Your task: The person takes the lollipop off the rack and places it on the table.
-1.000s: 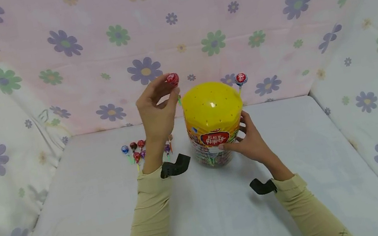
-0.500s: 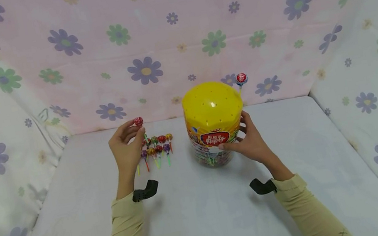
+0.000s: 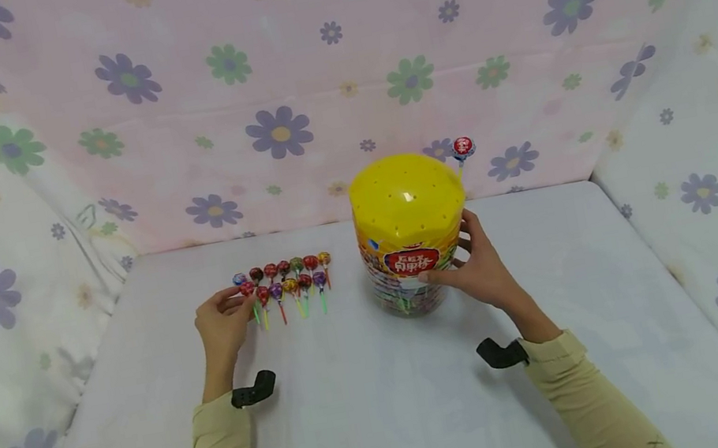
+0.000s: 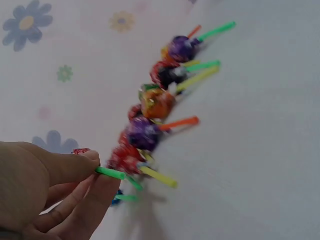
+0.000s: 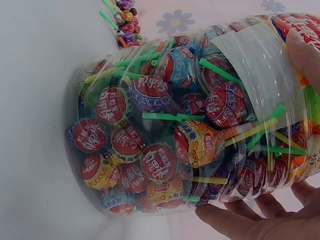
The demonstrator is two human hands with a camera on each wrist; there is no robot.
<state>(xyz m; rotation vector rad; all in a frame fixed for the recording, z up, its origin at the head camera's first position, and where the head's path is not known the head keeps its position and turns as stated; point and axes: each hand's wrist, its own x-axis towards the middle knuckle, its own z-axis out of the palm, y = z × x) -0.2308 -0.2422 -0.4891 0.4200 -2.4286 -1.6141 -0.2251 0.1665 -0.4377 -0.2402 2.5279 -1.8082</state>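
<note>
My left hand (image 3: 222,327) pinches a red-wrapped lollipop (image 3: 247,288) at the left end of the front row of lollipops (image 3: 276,290). Its green stick (image 4: 111,173) pokes out between thumb and fingers in the left wrist view, while the candy head is mostly hidden there. My right hand (image 3: 482,270) holds the side of a clear plastic jar (image 5: 150,115) with its thumb in front and its fingers round the right side. Wrapped lollipops fill the jar, which has a yellow lid (image 3: 406,195). One blue-and-red lollipop (image 3: 463,148) stands up at the lid's right edge.
Behind the front row lies a second row of lollipops (image 3: 296,264) on the white tabletop (image 3: 378,413). Flower-printed cloth (image 3: 302,66) hangs behind and along both sides. A black wrist mount (image 3: 254,389) sits on the left forearm, another on the right.
My left hand has carried the red lollipop from beside the jar's lid leftward and down to the front row's left end. The right hand and the jar have stayed put.
</note>
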